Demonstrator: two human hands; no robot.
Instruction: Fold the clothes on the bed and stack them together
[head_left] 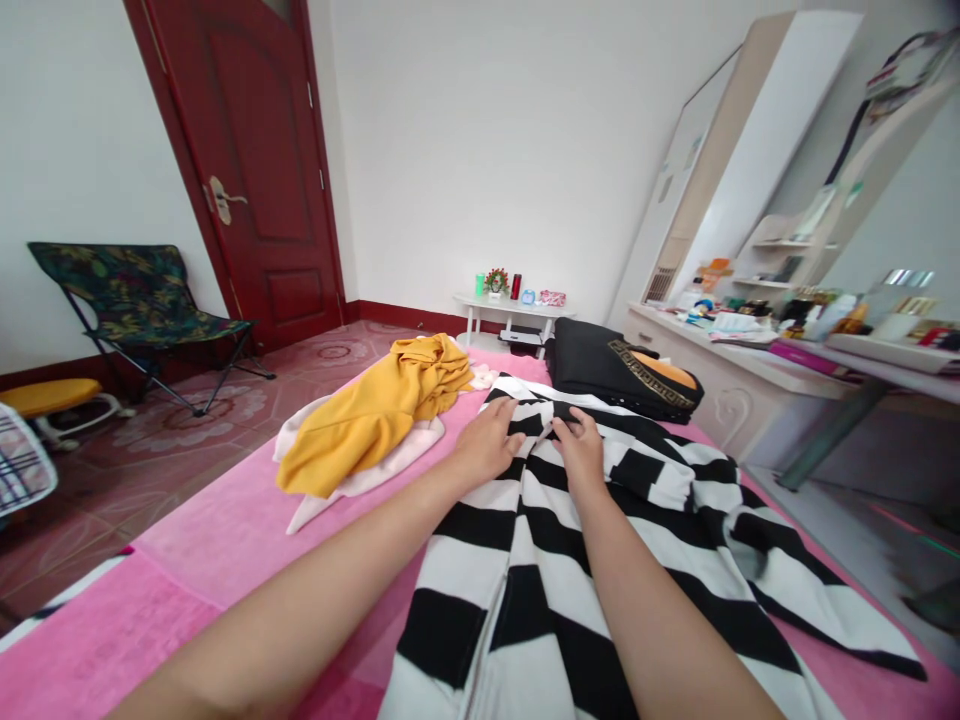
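Note:
A black-and-white striped jacket lies spread over the pink bed, its front opening running toward me and one sleeve stretched to the right. Flat on the fabric near its far end, my left hand has its fingers extended and thumb apart. Close beside it, my right hand has thumb and fingers closed on the jacket's upper edge, by the top of the front opening. A short gap separates the two hands. The fabric under the fingers is partly hidden.
Left of the jacket lie a crumpled mustard-yellow garment and a pale pink cloth under it. Folded black clothing sits beyond, at the bed's far right. A cluttered dressing table stands right; a folding chair stands left.

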